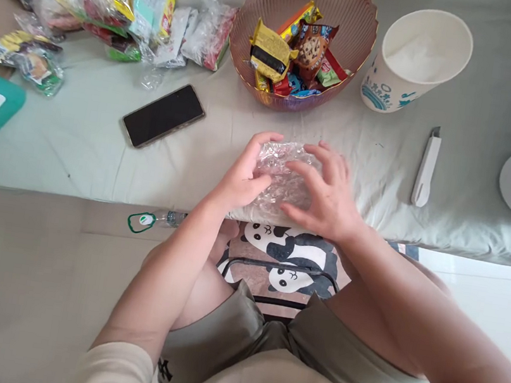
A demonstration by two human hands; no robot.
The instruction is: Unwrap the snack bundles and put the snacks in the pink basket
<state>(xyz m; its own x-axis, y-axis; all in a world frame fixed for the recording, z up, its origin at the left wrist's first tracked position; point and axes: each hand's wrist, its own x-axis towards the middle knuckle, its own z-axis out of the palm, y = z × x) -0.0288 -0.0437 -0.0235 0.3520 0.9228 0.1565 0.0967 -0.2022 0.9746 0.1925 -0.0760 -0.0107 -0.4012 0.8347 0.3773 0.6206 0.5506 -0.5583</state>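
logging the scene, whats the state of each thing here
clear plastic packet: crumpled, between both hands
left hand: gripping its side
right hand: fingers spread on it
bowl: upright, holding snack packets
phone: face up, screen dark
paper cup: upright, open
utility knife: lying flat

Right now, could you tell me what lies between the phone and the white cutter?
In the head view, a clear wrapper lies between the phone and cutter, gripped by the left hand, the right hand resting on it; otherwise bare sheet.
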